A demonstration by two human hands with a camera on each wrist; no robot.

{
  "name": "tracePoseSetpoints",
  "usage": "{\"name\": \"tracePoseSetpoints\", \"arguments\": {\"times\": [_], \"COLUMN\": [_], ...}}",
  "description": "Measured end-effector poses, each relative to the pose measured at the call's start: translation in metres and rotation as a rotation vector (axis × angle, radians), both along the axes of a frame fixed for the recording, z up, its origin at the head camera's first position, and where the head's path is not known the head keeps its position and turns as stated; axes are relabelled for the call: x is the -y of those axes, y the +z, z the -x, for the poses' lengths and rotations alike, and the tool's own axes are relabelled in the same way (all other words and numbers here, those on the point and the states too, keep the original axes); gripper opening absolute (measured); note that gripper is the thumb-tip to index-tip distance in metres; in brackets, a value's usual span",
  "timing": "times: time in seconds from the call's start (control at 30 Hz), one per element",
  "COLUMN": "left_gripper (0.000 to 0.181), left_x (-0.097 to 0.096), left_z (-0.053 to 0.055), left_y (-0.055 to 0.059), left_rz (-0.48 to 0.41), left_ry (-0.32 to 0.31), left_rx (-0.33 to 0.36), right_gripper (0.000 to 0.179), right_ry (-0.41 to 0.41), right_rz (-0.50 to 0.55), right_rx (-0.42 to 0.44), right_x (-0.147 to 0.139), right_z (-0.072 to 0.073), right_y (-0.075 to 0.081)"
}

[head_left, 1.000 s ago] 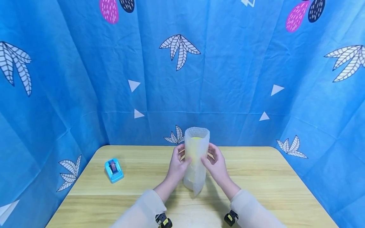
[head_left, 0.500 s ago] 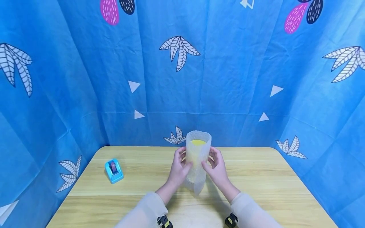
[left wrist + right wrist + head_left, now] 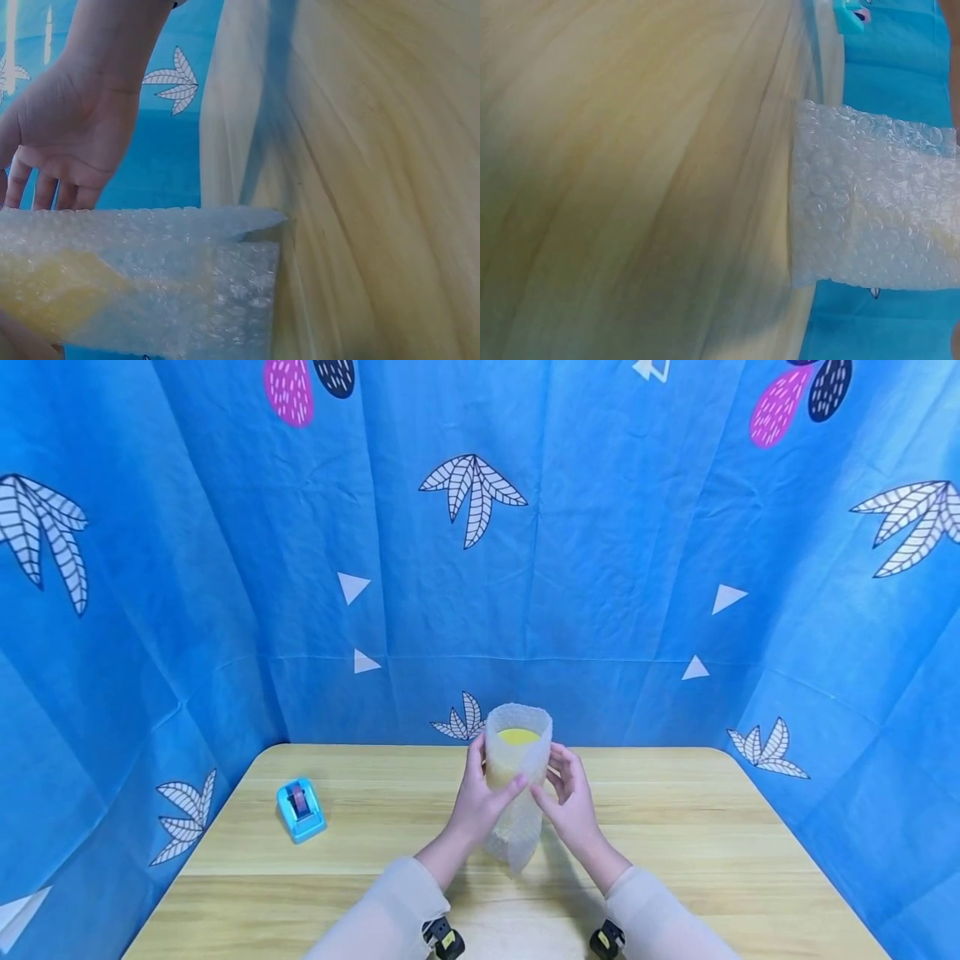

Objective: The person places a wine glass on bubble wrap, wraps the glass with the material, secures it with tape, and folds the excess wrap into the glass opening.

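Note:
A tall sleeve of clear bubble wrap [image 3: 521,831] stands in both hands over the table, wrapped around a yellow object [image 3: 519,737] whose round top shows below the sleeve's upper rim. The left hand [image 3: 477,800] grips its left side, thumb laid across the front. On the other side the right hand [image 3: 572,797] holds it, thumb in front near the left thumb. In the left wrist view, yellow shows through the bubble wrap [image 3: 187,300], with the right hand [image 3: 82,135] beyond. The right wrist view shows the bubble wrap's [image 3: 870,210] lower end; that hand is mostly outside it.
A blue tape dispenser [image 3: 301,811] sits on the left of the wooden table [image 3: 675,827]. Blue patterned cloth [image 3: 600,568] hangs behind and along both sides of the table. Each wrist wears a small black camera strap.
The sleeve's top has tipped toward me, so more of the yellow top shows. The left thumb has slid right across the front of the bubble wrap. The right hand has hardly moved.

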State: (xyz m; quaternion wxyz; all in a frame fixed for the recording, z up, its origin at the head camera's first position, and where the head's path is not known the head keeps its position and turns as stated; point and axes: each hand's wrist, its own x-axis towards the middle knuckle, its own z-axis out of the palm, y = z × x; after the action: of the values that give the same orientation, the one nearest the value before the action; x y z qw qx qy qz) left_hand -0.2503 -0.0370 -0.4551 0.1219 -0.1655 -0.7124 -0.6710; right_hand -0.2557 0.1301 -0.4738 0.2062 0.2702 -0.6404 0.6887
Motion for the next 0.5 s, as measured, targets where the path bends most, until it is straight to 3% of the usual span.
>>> {"name": "tracePoseSetpoints", "arguments": {"times": [0.17, 0.5], "left_gripper": [0.088, 0.088], "left_x": [-0.004, -0.011], "left_z": [0.003, 0.010], "left_y": [0.002, 0.004], "left_rz": [-0.027, -0.133], "left_ry": [0.005, 0.001], "left_rx": [0.003, -0.013], "right_gripper": [0.054, 0.057], "right_ry": [0.024, 0.029], "right_rz": [0.018, 0.009], "right_rx": [-0.023, -0.006], "right_x": [0.000, 0.009], "right_z": [0.004, 0.023], "right_y": [0.007, 0.018]}}
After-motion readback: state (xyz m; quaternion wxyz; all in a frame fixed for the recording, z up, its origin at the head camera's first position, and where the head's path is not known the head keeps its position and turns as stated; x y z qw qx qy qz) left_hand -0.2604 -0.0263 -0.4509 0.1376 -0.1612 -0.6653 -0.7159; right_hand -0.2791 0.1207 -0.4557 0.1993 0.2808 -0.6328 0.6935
